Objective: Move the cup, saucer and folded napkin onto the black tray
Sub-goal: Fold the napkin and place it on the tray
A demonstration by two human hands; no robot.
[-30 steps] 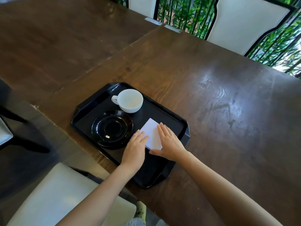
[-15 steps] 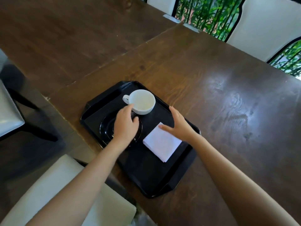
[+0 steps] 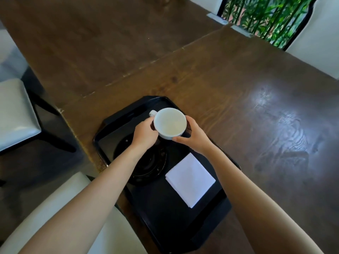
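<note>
The black tray (image 3: 165,213) lies at the near edge of the dark wooden table. A white cup (image 3: 169,123), handle pointing far left, is over the tray's far end. My left hand (image 3: 145,133) grips its left side and my right hand (image 3: 192,136) cups its right side. Just in front of the cup, the black saucer (image 3: 146,165) rests on the tray, partly hidden by my left wrist. The white folded napkin (image 3: 190,179) lies flat on the tray to the saucer's right, with neither hand on it.
The wooden table (image 3: 238,98) stretches far and right, with a seam to a second tabletop (image 3: 91,43) at the left. White chair seats stand at the left (image 3: 14,110) and close below me (image 3: 73,217). Green plants and white chair backs are beyond the far edge.
Both hands left the napkin and moved up to the cup. They now hold it from either side. The napkin stays flat on the tray.
</note>
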